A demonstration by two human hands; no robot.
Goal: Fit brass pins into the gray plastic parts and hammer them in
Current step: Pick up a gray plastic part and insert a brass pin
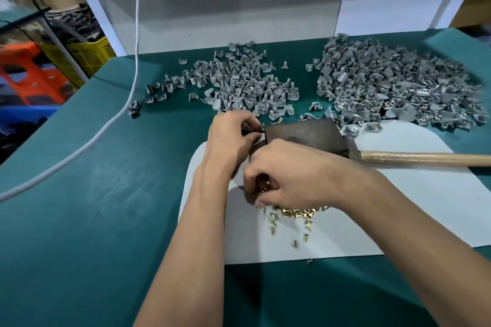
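- White cord (136,34): it hangs from above and trails across the teal table covering (93,180) at far left. We would keep it out of the hammer's swing.
- Left heap of small gray moulded plastic parts (239,85): loose and jumbled, each a curved shell with a ribbed socket. It lies on the teal covering beyond the hands.
- Left hand (233,138): its fingers are curled and pinch a small dark item at the edge of the block. We take it for a gray part, though it is mostly hidden. We would hold it square with its socket upward so a pin can enter straight.
- Right hand (287,178): its fingers are curled down into the pile of short bright brass pins (297,212), pinching up a few. We judge that one pin at a time, shank first, would serve best.
- Pale rounded mat (398,207): it carries the pins, some scattered singly toward us.
- Dark worn metal block (305,135): it sits just behind the hands and looks to be the striking base.
- Wooden-handled hammer (425,158): it lies idle, head against the block.
- Right heap of gray plastic parts (398,87): larger, and some show a glint of brass.
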